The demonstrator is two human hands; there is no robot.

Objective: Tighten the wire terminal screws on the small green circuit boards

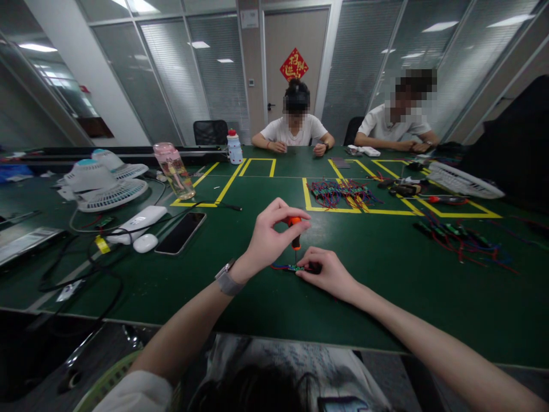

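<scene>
My left hand (274, 229) pinches the orange and black handle of a screwdriver (295, 237) between thumb and fingers. The screwdriver stands upright, its thin shaft pointing down at a small green circuit board (293, 268) on the table. Whether the tip touches a screw is too small to tell. My right hand (326, 273) rests on the table and grips the board's right end with its fingertips. Red and blue wires run from the board's left end, and something dark sits under my right fingers.
Bundles of wired circuit boards (343, 193) lie ahead, and more boards (461, 237) lie to the right. A phone (182, 233), a white power strip (139, 223), a pink-lided bottle (175, 171) and fans (107, 189) stand left. Two people sit across the green table (240, 309).
</scene>
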